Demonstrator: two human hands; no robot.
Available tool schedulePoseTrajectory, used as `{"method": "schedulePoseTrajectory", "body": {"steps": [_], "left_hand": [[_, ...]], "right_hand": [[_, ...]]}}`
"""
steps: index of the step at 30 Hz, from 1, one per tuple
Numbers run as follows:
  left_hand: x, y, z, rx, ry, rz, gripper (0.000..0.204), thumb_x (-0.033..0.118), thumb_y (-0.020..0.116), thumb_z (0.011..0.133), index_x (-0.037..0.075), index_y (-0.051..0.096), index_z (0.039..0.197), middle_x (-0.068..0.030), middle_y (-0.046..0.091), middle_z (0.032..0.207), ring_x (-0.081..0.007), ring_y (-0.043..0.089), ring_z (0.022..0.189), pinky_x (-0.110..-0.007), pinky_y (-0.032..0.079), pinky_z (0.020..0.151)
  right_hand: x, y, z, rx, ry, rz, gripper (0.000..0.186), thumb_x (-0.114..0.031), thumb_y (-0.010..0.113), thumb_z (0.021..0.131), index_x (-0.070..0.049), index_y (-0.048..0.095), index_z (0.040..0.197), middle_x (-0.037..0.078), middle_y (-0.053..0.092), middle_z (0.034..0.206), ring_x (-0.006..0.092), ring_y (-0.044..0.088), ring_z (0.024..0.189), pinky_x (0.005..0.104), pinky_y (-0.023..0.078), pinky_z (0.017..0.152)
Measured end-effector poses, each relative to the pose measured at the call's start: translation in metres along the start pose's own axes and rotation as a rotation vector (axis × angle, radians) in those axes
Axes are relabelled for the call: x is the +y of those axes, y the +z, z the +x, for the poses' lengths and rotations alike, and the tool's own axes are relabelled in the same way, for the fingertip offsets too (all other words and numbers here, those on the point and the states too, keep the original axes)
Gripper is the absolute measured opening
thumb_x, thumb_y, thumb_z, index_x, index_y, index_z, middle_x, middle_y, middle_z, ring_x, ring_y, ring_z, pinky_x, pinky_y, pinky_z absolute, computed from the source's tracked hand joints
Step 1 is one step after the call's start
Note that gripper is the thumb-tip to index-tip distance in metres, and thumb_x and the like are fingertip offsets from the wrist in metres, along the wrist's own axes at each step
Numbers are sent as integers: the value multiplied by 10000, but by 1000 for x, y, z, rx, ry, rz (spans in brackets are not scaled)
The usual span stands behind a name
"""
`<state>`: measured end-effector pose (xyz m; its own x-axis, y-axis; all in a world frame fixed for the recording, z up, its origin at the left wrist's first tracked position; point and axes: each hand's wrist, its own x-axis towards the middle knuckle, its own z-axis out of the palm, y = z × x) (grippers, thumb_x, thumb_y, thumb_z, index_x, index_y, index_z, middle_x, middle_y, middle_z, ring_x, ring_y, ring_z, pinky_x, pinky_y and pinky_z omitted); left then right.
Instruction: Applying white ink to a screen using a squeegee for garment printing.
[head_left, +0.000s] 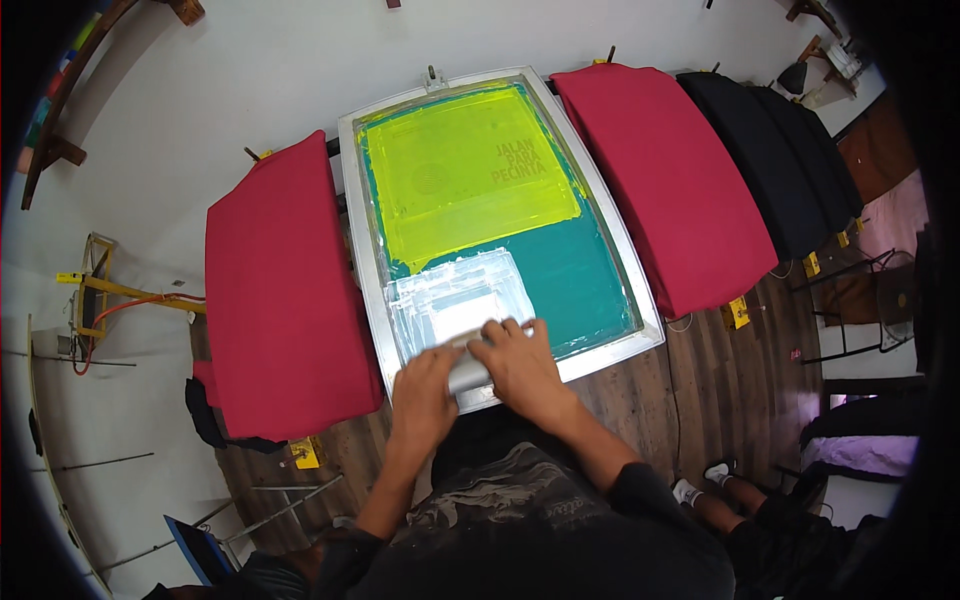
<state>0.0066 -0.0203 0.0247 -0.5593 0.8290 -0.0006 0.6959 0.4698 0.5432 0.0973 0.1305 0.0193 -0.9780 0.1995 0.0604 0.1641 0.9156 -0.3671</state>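
Observation:
A metal-framed screen lies in front of me, its upper part coated yellow-green around a printed design, its lower right teal. A pale white, smeared square fills the lower left of the screen. My left hand and my right hand both have their fingers curled over a silver-grey bar, apparently a squeegee, at the near edge of the white area. Whatever lies under the bar is hidden by it and my hands.
Red fabric-covered boards flank the screen on both sides, with dark boards farther right. A yellow metal arm juts out at left, near steel bars. Another person's legs show at lower right on the wooden floor.

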Motion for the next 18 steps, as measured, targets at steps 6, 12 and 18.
{"method": "schedulePoseTrajectory", "body": {"steps": [6,12,18], "left_hand": [[-49,-10,71,-63,-1,-82,458,-61,564,681,59,617,1119,-174,634,1071,-386,598,1019,-451,482,884],[-45,-2,65,-76,18,-5,462,-37,628,653,95,669,1094,-165,640,980,-370,617,954,-440,502,845],[-45,-3,78,-37,10,-77,394,-52,610,671,85,700,1029,-169,669,1000,-371,633,955,-434,505,853]], "right_hand": [[24,4,80,-130,53,-48,275,-90,648,753,-118,698,1022,143,643,1007,321,610,1005,507,473,810],[32,20,74,-140,72,112,301,-112,665,722,-99,682,1022,172,629,997,352,603,995,497,515,752],[40,13,85,-169,65,157,276,-112,671,699,-60,694,969,187,637,991,370,618,949,474,541,779]]}}
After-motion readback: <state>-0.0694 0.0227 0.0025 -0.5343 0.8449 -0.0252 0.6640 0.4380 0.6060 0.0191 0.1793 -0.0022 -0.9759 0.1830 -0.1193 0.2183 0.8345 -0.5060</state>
